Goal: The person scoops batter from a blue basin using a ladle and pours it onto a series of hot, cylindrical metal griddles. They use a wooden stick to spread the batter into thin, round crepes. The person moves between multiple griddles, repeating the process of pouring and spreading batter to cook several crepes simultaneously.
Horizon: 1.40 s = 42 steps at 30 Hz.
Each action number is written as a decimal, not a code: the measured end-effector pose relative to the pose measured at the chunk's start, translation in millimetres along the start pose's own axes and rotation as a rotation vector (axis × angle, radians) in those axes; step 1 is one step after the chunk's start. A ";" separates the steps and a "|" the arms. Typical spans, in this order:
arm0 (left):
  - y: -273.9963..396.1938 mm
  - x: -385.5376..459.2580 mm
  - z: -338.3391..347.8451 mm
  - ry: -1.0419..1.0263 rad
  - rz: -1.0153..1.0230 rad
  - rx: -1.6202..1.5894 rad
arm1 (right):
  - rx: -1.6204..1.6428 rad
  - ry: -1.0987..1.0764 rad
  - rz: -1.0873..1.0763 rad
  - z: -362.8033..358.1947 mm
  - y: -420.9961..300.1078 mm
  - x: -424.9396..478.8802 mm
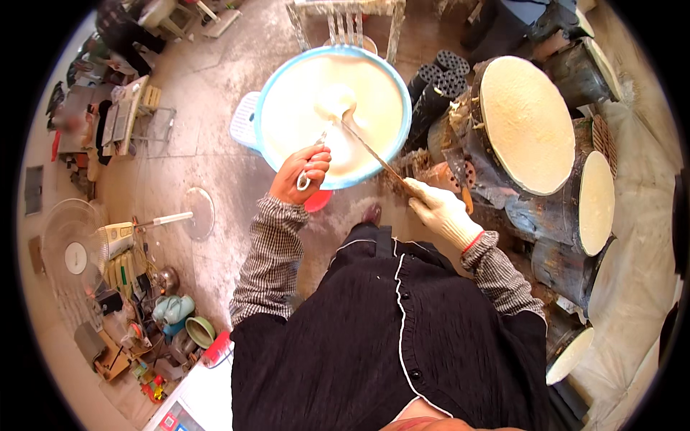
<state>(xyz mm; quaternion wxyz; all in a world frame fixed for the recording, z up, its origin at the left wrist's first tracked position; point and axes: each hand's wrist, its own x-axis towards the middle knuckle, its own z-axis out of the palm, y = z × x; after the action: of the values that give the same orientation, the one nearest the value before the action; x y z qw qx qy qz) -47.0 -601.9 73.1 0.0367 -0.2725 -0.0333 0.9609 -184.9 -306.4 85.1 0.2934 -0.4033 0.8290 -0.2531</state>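
A large light-blue basin (256, 121) holds pale batter (294, 97) in front of me. My bare left hand (304, 172) grips the metal handle of a ladle (303, 181). The ladle's batter-coated bowl (335, 101) is over the middle of the batter; I cannot tell how deep it sits. In its white knit glove, my right hand (444, 210) holds a long thin scraper (372, 151). The scraper's tip meets or overlaps the ladle bowl. Near the gloved fingers rests a scraper knife with an orange handle (467, 201).
On the right, several drum-shaped stoves carry round griddles with pale sheets of batter (525, 124), (597, 202). Honeycomb coal briquettes (452, 83) stand beside the basin. A crusted chair (345, 8) is beyond it. At left are a fan (75, 257), a table (125, 116) and another person (121, 29).
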 end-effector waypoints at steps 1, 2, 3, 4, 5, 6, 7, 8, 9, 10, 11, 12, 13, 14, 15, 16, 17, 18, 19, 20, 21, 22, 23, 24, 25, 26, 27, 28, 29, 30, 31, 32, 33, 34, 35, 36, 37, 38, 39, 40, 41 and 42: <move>-0.4 -12.3 12.6 -0.041 0.019 0.030 | 0.018 0.054 -0.062 -9.1 -2.8 -2.5; -0.8 -24.8 27.2 -0.081 0.038 0.061 | 0.063 0.091 -0.086 -22.7 -8.8 -5.6; -1.0 -35.4 40.1 -0.119 0.052 0.089 | 0.108 0.115 -0.123 -38.2 -20.3 -8.8; -0.9 -46.4 52.5 -0.089 0.088 0.178 | 0.095 0.180 -0.209 -46.1 -22.4 -9.1; -2.1 -57.7 64.7 -0.074 0.150 0.310 | 0.082 0.245 -0.294 -55.0 -23.4 -9.2; -3.3 -67.0 74.9 -0.061 0.206 0.439 | 0.133 0.272 -0.296 -66.8 -28.8 -12.2; -6.7 -79.5 85.6 -0.038 0.267 0.566 | 0.225 0.282 -0.289 -77.3 -37.0 -15.5; -13.6 -90.7 99.3 0.070 0.391 0.765 | 0.241 0.311 -0.308 -84.8 -39.7 -17.6; -13.8 -98.5 103.7 0.056 0.441 0.832 | 0.248 0.343 -0.319 -91.8 -40.8 -20.9; -12.2 -108.1 106.5 0.047 0.492 0.900 | 0.172 0.414 -0.365 -98.5 -43.6 -24.7; -8.4 -116.4 108.3 0.038 0.544 0.967 | 0.190 0.435 -0.364 -101.8 -44.7 -27.2; -0.7 -118.9 101.6 0.006 0.608 0.954 | 0.203 0.452 -0.357 -105.2 -46.2 -29.9; 5.9 -115.7 95.1 -0.032 0.612 0.895 | 0.218 0.465 -0.349 -106.9 -47.7 -31.6; 13.0 -111.2 89.2 -0.070 0.615 0.837 | 0.271 0.456 -0.305 -108.3 -52.8 -30.6; 18.6 -104.3 82.6 -0.103 0.614 0.778 | 0.286 0.481 -0.337 -104.1 -53.8 -23.0; 22.5 -95.8 76.0 -0.163 0.530 0.633 | 0.301 0.501 -0.365 -96.8 -54.9 -13.2; 26.2 -87.3 74.5 -0.144 0.472 0.571 | 0.315 0.522 -0.393 -91.3 -58.6 -3.1; 30.2 -77.6 71.7 -0.123 0.413 0.502 | 0.297 0.493 -0.397 -86.3 -66.5 6.9; 35.9 -68.2 70.9 -0.106 0.356 0.439 | 0.235 0.520 -0.477 -75.2 -60.2 21.2; 48.0 -58.6 63.9 -0.164 0.233 0.298 | 0.089 0.449 -0.367 -69.7 -55.7 23.5; 56.7 -49.5 57.0 -0.106 0.158 0.164 | -0.054 0.371 -0.256 -62.2 -50.2 25.6; 64.0 -39.8 53.3 -0.050 0.080 0.031 | -0.188 0.340 -0.200 -53.7 -35.9 29.0; 69.0 -32.3 43.9 0.008 0.002 -0.102 | -0.199 0.290 -0.168 -50.7 -24.9 25.2; 77.5 -22.9 16.8 0.005 -0.033 -0.053 | -0.214 0.239 -0.145 -49.8 -17.3 24.2; 77.2 -22.3 9.6 0.000 -0.039 -0.005 | -0.226 0.191 -0.113 -50.0 -13.8 20.4; 72.8 -26.1 1.0 -0.006 -0.043 0.042 | -0.201 0.212 -0.125 -54.5 -13.7 15.0; 68.4 -33.3 -7.7 -0.013 -0.047 0.085 | -0.166 0.269 -0.161 -58.5 -16.4 11.3; 65.1 -45.9 -6.2 -0.017 -0.007 0.195 | -0.128 0.327 -0.203 -63.1 -19.0 8.6; 61.3 -59.0 -7.5 -0.078 0.021 0.245 | -0.090 0.383 -0.247 -68.3 -22.9 5.5; 60.2 -69.3 -6.1 -0.144 0.051 0.306 | -0.086 0.410 -0.248 -76.6 -29.8 0.8; 60.8 -79.3 -5.6 -0.210 0.085 0.367 | -0.041 0.448 -0.277 -82.5 -38.9 -3.0; 62.0 -85.3 -9.7 -0.273 0.096 0.373 | 0.005 0.485 -0.307 -86.0 -48.5 -6.6; 60.3 -88.8 -8.8 -0.256 0.153 0.338 | 0.052 0.521 -0.336 -85.4 -55.8 -8.6; 57.2 -90.4 -7.5 -0.238 0.210 0.303 | 0.103 0.557 -0.355 -79.7 -62.2 -5.8; 54.5 -91.0 -5.9 -0.221 0.266 0.267 | 0.164 0.604 -0.430 -70.1 -64.9 3.9; 54.3 -88.2 -3.7 -0.191 0.238 0.240 | 0.180 0.577 -0.427 -56.7 -66.0 14.9; 60.4 -78.9 2.8 -0.162 0.213 0.210 | 0.194 0.546 -0.426 -43.1 -65.0 26.8; 70.9 -64.7 9.8 -0.136 0.185 0.186 | 0.081 0.476 -0.323 -23.0 -55.2 37.6; 81.2 -50.1 15.0 -0.110 0.144 0.161 | -0.034 0.407 -0.207 -2.5 -41.6 47.0; 92.5 -35.9 11.5 -0.091 0.082 0.056 | -0.192 0.308 -0.106 10.8 -25.0 55.2; 105.8 -16.7 2.1 -0.073 0.013 -0.049 | -0.200 0.280 -0.066 14.7 -15.2 52.3; 114.4 -7.0 -7.9 -0.057 -0.038 -0.150 | -0.207 0.253 -0.043 16.6 -5.0 52.6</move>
<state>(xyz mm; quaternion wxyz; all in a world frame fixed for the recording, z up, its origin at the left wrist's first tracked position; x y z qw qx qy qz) -42.8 -716.0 60.5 0.0335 -0.2464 -0.1114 0.9622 -197.3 -355.2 61.9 0.1379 -0.4139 0.8721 -0.2216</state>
